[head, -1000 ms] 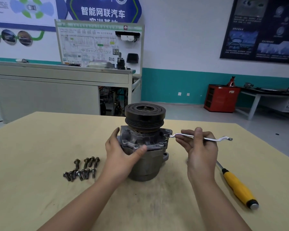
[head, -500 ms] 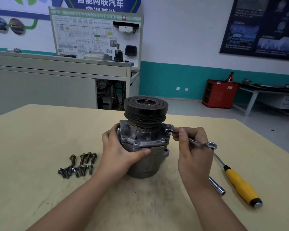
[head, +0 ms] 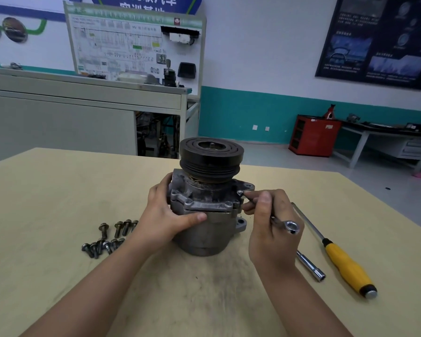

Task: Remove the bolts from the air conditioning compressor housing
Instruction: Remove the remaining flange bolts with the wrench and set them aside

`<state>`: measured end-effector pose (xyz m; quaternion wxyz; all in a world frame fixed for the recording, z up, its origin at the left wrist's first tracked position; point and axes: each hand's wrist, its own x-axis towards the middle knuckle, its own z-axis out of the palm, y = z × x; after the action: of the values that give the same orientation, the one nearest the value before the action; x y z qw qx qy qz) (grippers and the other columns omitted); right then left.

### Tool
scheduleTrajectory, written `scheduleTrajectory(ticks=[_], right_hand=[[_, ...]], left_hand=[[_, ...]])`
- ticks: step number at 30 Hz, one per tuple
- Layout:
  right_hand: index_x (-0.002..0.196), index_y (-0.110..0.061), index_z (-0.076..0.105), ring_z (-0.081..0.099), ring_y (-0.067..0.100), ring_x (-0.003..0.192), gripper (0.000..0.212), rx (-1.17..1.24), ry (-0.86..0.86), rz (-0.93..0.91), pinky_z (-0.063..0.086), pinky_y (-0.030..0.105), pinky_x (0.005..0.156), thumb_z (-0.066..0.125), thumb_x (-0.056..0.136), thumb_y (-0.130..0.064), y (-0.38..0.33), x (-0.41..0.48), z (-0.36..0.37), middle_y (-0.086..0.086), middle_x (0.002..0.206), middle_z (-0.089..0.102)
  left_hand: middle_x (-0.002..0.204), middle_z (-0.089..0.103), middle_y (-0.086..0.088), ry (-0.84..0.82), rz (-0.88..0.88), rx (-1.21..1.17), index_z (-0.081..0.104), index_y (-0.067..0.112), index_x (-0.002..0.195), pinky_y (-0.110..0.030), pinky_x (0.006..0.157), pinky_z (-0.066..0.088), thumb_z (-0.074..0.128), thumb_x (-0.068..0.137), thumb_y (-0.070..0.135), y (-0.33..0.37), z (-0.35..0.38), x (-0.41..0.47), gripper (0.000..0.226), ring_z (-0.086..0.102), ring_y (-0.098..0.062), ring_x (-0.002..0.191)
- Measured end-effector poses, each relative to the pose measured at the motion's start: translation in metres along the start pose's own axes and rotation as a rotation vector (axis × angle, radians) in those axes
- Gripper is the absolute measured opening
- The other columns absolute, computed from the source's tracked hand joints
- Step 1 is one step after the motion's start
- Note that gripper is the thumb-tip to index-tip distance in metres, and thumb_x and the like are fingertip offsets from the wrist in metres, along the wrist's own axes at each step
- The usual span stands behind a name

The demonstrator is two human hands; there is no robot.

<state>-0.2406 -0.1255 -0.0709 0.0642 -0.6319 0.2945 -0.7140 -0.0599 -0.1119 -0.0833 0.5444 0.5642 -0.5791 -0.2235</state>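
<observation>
Swinging round from a second before, the wrench's [head: 285, 223] free ring end had moved from the right of the frame down toward the person, while the left hand [head: 165, 215] stayed on the compressor [head: 204, 237].

The compressor stood upright at the centre of the frame, pulley uppermost. The left hand wrapped its housing, with the thumb laid across the front and the fingers out of sight behind. The right hand [head: 272, 229] had its fingers curled round the wrench shank. The far ring sat on the right-hand flange ear, covering whatever bolt head lay beneath.

This looked like mid-turn on one of the last flange bolts. The next move probably called for lifting the ring off, resetting it and pulling again, with the housing braced against twisting.

In the room behind, a grey bench [head: 58, 117] filled the upper left, with a dark poster [head: 384, 40] at upper right and a red cabinet [head: 312, 136] below it. The pale table [head: 46, 215] was scuffed near the person. A screwdriver [head: 345, 266] and a socket bar [head: 310, 265] lay at lower right, and loose bolts [head: 118, 228] were heaped left of centre.
</observation>
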Motion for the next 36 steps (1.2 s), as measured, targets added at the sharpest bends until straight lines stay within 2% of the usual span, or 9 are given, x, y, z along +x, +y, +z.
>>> scheduleTrajectory(ticks=[2, 4, 8, 15, 20, 26, 30, 33, 36], right_hand=[[0.078, -0.013, 0.058, 0.063, 0.005, 0.062, 0.034, 0.056, 0.013, 0.054, 0.052, 0.028, 0.057, 0.034, 0.095, -0.031, -0.001, 0.001, 0.001, -0.012, 0.072, 0.063], [0.072, -0.011, 0.055, 0.063, 0.007, 0.059, 0.036, 0.14, 0.047, 0.134, 0.053, 0.027, 0.056, 0.034, 0.093, -0.031, -0.001, 0.003, 0.002, -0.006, 0.067, 0.065], [0.067, -0.008, 0.053, 0.061, 0.017, 0.048, 0.037, 0.286, 0.126, 0.312, 0.052, 0.027, 0.048, 0.031, 0.093, -0.023, 0.001, 0.011, -0.001, 0.002, 0.068, 0.07], [0.055, -0.013, 0.054, 0.055, 0.022, 0.039, 0.054, 0.549, 0.178, 0.673, 0.046, 0.023, 0.041, 0.027, 0.101, -0.018, 0.012, 0.029, -0.004, 0.013, 0.057, 0.066], [0.071, -0.007, 0.047, 0.062, 0.018, 0.044, 0.044, 0.822, 0.169, 0.957, 0.05, 0.02, 0.044, 0.03, 0.104, -0.03, 0.024, 0.03, -0.011, 0.013, 0.059, 0.068], [0.073, -0.005, 0.053, 0.066, 0.024, 0.051, 0.039, 0.533, 0.113, 0.531, 0.054, 0.027, 0.05, 0.038, 0.102, -0.026, 0.007, 0.026, -0.009, 0.009, 0.066, 0.07], [0.074, -0.023, 0.056, 0.069, 0.019, 0.058, 0.028, 0.317, 0.061, 0.235, 0.056, 0.026, 0.054, 0.046, 0.096, -0.036, 0.002, 0.018, -0.011, -0.004, 0.072, 0.071], [0.076, -0.037, 0.06, 0.069, 0.013, 0.062, 0.021, 0.271, -0.014, 0.119, 0.057, 0.027, 0.058, 0.049, 0.092, -0.044, 0.0, 0.014, -0.01, -0.011, 0.074, 0.07], [0.077, -0.042, 0.063, 0.069, 0.012, 0.064, 0.024, 0.221, -0.078, 0.114, 0.057, 0.033, 0.06, 0.049, 0.088, -0.058, -0.003, 0.011, -0.008, -0.009, 0.075, 0.069]], left_hand=[[0.133, 0.038, 0.007, -0.041, -0.003, -0.02, 0.032, 0.043, 0.134, -0.027, 0.104, 0.034, 0.084, 0.048, 0.048, -0.001, -0.004, 0.002, 0.101, 0.041, -0.007, 0.119], [0.135, 0.039, 0.007, -0.081, -0.001, -0.044, 0.031, 0.048, 0.13, -0.029, 0.105, 0.036, 0.09, 0.05, 0.048, -0.002, -0.007, 0.004, 0.099, 0.043, -0.009, 0.123], [0.143, 0.041, 0.006, -0.123, -0.015, -0.115, 0.029, 0.039, 0.142, -0.038, 0.111, 0.035, 0.079, 0.043, 0.054, -0.008, -0.008, 0.007, 0.112, 0.043, -0.012, 0.129], [0.139, 0.044, 0.015, -0.016, 0.002, -0.205, 0.031, 0.052, 0.129, -0.005, 0.088, 0.041, 0.082, 0.052, 0.054, -0.018, 0.002, -0.005, 0.092, 0.048, 0.008, 0.119], [0.13, 0.049, 0.02, 0.019, -0.005, -0.227, 0.036, 0.062, 0.114, -0.003, 0.078, 0.046, 0.077, 0.047, 0.057, -0.014, 0.004, -0.008, 0.079, 0.054, 0.005, 0.111], [0.131, 0.05, 0.017, 0.049, 0.006, -0.22, 0.037, 0.053, 0.122, -0.005, 0.078, 0.046, 0.075, 0.047, 0.059, -0.012, 0.005, -0.012, 0.084, 0.054, 0.0, 0.114], [0.136, 0.048, 0.013, 0.082, 0.02, -0.181, 0.037, 0.039, 0.134, -0.007, 0.081, 0.046, 0.074, 0.052, 0.057, -0.013, 0.007, -0.014, 0.092, 0.052, -0.001, 0.116], [0.138, 0.047, 0.011, 0.1, 0.027, -0.172, 0.037, 0.037, 0.136, -0.019, 0.088, 0.047, 0.075, 0.054, 0.056, -0.015, 0.009, -0.015, 0.093, 0.052, -0.008, 0.119], [0.138, 0.046, 0.011, 0.108, 0.022, -0.161, 0.037, 0.034, 0.139, -0.02, 0.088, 0.047, 0.074, 0.054, 0.057, -0.015, 0.01, -0.016, 0.096, 0.052, -0.009, 0.12]])
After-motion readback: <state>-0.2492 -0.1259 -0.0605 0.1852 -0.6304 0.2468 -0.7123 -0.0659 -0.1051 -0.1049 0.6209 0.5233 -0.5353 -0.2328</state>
